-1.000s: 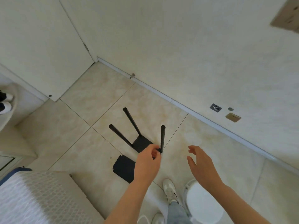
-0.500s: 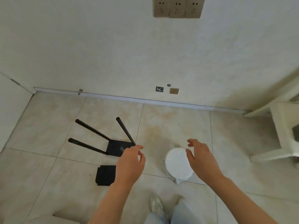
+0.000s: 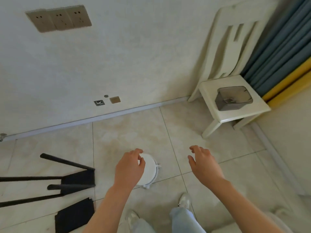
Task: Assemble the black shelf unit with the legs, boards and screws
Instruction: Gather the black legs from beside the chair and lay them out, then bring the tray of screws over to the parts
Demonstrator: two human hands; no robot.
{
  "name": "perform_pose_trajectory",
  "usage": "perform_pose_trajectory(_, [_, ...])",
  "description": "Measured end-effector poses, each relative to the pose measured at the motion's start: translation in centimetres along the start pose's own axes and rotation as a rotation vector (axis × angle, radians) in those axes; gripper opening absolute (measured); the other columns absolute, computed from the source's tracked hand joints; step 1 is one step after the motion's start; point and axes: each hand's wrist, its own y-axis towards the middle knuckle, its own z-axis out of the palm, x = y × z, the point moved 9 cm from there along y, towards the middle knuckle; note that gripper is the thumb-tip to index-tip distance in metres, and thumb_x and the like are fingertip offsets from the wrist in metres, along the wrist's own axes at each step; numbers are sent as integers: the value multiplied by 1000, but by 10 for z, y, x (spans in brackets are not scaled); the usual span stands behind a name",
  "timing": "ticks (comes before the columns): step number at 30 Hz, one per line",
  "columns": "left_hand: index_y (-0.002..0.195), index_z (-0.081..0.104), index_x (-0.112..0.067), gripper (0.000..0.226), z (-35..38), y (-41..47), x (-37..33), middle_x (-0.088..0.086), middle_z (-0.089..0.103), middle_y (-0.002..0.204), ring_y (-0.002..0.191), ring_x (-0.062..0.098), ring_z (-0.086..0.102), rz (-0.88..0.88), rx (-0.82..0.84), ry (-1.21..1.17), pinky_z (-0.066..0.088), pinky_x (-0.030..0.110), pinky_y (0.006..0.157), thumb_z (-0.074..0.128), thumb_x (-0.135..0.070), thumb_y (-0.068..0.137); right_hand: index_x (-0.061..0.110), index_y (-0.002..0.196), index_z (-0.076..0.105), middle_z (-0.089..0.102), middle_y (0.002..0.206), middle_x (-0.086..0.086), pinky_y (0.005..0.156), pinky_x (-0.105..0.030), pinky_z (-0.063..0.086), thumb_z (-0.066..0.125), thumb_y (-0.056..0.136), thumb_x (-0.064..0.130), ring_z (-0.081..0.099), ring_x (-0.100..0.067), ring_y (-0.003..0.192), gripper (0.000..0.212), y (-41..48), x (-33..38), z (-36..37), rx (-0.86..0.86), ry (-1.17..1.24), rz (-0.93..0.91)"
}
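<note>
A black board with several black legs (image 3: 55, 180) fixed to it lies on the tiled floor at the lower left, its legs pointing left. A stack of loose black boards (image 3: 74, 215) lies just in front of it. My left hand (image 3: 129, 169) hovers over a white round container (image 3: 149, 170) on the floor, fingers loosely curled and holding nothing. My right hand (image 3: 204, 163) hangs in the air to the right of the container, fingers relaxed and spread, empty. No screws are visible.
A cream plastic chair (image 3: 232, 105) stands against the wall at the right, with a grey metal lidded box (image 3: 234, 98) on its seat. Blue and yellow curtains (image 3: 282, 47) hang behind it. My shoes (image 3: 184, 200) and jeans are at the bottom edge.
My view has swung right, bringing the chair and curtains in. My left hand has let go of the upright leg and moved over the white container. The right hand stays open.
</note>
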Motion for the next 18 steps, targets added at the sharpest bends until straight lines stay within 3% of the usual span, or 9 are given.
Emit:
perform_pose_trajectory(6, [129,60,-27,31,63,27,-115,-18,57,91,99,9,54,71,26,-7,43,27,74,52,-24,100,15,138,46,57,132,-1,101,-34,44,44,103,30,50,-20,123,38,21,-116,-60,-60,17,84])
perform_pose_trajectory(18, [132,59,-26,34,140,93,-303,-13,62,97,101,13,57,268,99,118,49,30,74,50,-25,100,13,139,46,57,133,-4,102,-39,44,43,102,27,46,-25,127,39,64,-276,-157,-154,75,275])
